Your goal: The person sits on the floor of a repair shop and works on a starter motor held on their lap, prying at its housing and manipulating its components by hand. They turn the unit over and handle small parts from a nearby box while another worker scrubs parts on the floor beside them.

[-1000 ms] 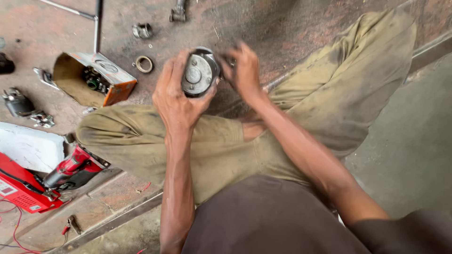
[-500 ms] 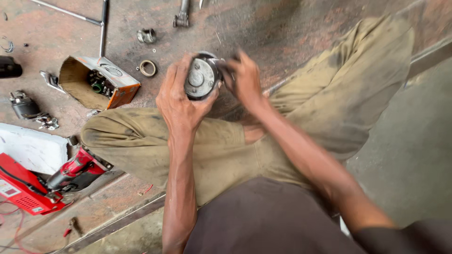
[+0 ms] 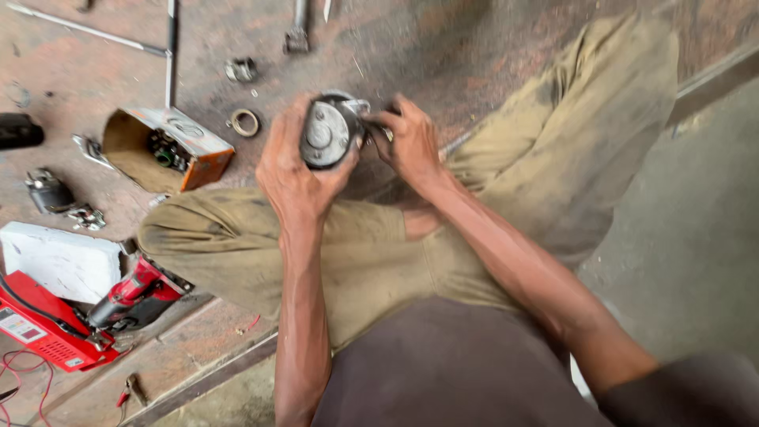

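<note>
A person seated cross-legged on a stained concrete floor (image 3: 474,47) grips a round grey metal motor part (image 3: 326,133) with both hands, holding it above the knees at the centre of the scene. The left hand (image 3: 294,170) wraps around the part's left side and underside, fingers curled closed against its body and the thumb along its near edge. The right hand (image 3: 409,142) closes on the part's right side, fingertips pinched on a small fitting that sticks out there; what exactly the fingertips hold is too blurred to tell. The part's flat circular face, with a raised hub in the middle, is turned toward the camera.

The person wears soiled olive trousers (image 3: 553,158) and a dark shirt (image 3: 451,372).

On the floor to the left of the part lies an open orange cardboard box (image 3: 186,146) with dark components inside. Just beyond it rests a small metal ring (image 3: 244,122), and farther off another small metal fitting (image 3: 241,69). A thin metal rod (image 3: 87,30) runs across the far left corner. At the left edge sit a dark motor piece (image 3: 49,191) and a black object (image 3: 20,130). Nearer, at lower left, a red power tool (image 3: 130,299) lies beside a white block (image 3: 63,265) and a red case (image 3: 43,332), with red wires trailing off the left edge. A metal strip (image 3: 198,379) crosses the floor at the near left, and smoother grey concrete (image 3: 696,237) fills the right side.
</note>
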`<state>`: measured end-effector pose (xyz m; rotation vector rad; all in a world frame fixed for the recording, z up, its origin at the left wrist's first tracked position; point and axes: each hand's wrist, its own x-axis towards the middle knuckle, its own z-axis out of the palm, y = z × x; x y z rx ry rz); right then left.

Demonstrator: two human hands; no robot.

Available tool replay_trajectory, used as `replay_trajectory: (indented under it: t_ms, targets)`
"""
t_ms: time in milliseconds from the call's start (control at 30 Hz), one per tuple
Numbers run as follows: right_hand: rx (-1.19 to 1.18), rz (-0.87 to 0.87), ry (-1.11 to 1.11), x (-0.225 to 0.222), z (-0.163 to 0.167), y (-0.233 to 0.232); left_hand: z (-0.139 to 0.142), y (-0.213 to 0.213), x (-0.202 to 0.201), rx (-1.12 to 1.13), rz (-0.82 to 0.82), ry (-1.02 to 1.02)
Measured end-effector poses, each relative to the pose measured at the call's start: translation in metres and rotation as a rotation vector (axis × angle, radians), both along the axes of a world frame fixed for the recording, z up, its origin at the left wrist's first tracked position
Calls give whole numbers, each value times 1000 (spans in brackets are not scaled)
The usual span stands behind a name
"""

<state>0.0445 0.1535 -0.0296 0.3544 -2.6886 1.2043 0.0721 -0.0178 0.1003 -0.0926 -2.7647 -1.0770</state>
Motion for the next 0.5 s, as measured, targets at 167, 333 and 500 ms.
replay_trajectory:
  t_ms: [167,333,500]
  targets:
    - [55,-70,42,-3,3,-6,0,-1,0,-26,-19,-30]
    - [-113,-87,-90,12,5,3,3,1,-1,-11,-3,-5]
    - [-206,-90,-150,16,8,3,4,1,0,-6,1,-60]
